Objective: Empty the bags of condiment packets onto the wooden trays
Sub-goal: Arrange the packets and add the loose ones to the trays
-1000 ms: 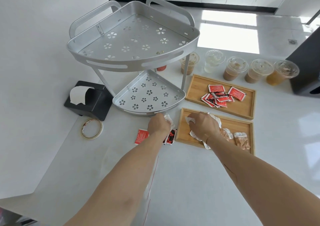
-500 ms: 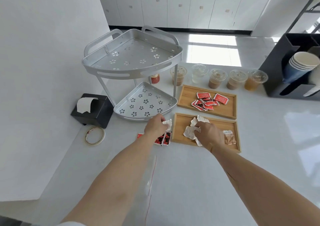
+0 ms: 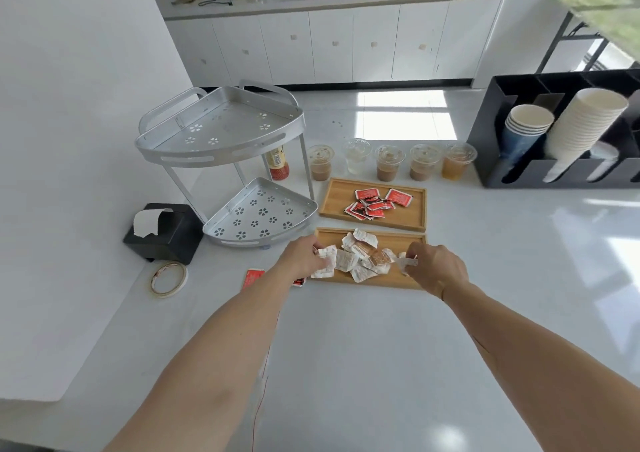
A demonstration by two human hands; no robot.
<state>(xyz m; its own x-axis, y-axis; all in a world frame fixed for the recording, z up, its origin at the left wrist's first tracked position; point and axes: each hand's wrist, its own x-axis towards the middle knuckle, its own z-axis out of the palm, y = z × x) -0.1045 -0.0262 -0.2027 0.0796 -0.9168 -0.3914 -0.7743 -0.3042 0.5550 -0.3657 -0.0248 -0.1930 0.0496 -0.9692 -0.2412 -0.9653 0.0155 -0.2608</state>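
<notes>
The near tray [image 3: 398, 280] now holds a loose spread of white packets [image 3: 360, 257], where half a second ago the right hand covered one small crumpled heap on it. The left hand [image 3: 304, 256] has come over from the red packets [image 3: 254, 276] on the counter [image 3: 346, 365] and is closed on a white packet at the left end of the tray. The right hand [image 3: 434, 266] has moved to the right end and pinches a thin white or clear piece; I cannot tell if it is a packet or the emptied bag. The far tray [image 3: 372, 219] keeps its pile of red packets. I judge the emptying nearly done: both trays are filled, and what remains is the few red packets lying beside the near tray, partly hidden under the left arm.
</notes>
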